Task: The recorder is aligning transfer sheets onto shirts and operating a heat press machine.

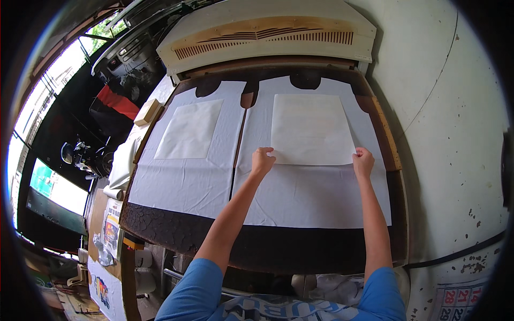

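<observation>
Two white fabric pieces lie side by side on a dark brown press bed point(187, 238). On the right fabric piece point(316, 195) rests a cream paper sheet point(310, 128). My left hand point(262, 160) pinches that sheet's near left corner. Its near right corner is pinched by my right hand point(363, 161). Both fists are closed on the paper's lower edge. The left fabric piece point(187, 182) carries a second cream sheet point(190, 130), untouched.
The raised cream lid of the press point(267, 35) with vent slots stands at the back. A white wall point(455, 134) runs along the right. At the left sit a small wooden block point(147, 111), folded cloth point(122, 160) and a window beyond.
</observation>
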Available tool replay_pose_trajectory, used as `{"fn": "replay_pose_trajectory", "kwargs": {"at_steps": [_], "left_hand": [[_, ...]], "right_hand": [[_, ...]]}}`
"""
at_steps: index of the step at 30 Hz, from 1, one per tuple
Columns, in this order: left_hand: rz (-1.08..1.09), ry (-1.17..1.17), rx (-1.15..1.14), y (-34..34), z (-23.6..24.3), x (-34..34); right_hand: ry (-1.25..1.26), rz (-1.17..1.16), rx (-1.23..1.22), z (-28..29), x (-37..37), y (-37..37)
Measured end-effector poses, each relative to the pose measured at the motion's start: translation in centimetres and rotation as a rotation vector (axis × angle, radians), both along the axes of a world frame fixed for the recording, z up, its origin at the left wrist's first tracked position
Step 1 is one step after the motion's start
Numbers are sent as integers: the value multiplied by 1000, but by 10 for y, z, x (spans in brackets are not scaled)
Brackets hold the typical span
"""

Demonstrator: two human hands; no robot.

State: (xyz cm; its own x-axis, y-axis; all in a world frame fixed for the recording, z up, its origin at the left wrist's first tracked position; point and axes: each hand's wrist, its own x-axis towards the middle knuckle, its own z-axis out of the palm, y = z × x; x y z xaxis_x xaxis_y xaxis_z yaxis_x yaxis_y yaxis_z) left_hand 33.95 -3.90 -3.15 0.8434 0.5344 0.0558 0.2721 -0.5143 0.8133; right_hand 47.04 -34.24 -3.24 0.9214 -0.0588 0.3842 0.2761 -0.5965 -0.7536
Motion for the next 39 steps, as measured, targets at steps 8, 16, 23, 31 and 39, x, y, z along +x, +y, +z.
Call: {"fn": "replay_pose_trajectory", "kwargs": {"at_steps": [8,16,23,31,39], "left_hand": [[6,-68,166,6,-5,-24],[138,49,525,10,1,-185],[268,124,595,-15,-3,-234],[190,178,666,-3,-10,-229],[222,147,608,4,-13,-238]], "right_hand": [[26,-103,-265,4,-15,-6],[139,-211,-419,7,-101,-133],[180,-310,-504,-1,-161,-151],[198,-307,-725,1,-161,-142],[183,-256,-787,9,-162,-152]]}}
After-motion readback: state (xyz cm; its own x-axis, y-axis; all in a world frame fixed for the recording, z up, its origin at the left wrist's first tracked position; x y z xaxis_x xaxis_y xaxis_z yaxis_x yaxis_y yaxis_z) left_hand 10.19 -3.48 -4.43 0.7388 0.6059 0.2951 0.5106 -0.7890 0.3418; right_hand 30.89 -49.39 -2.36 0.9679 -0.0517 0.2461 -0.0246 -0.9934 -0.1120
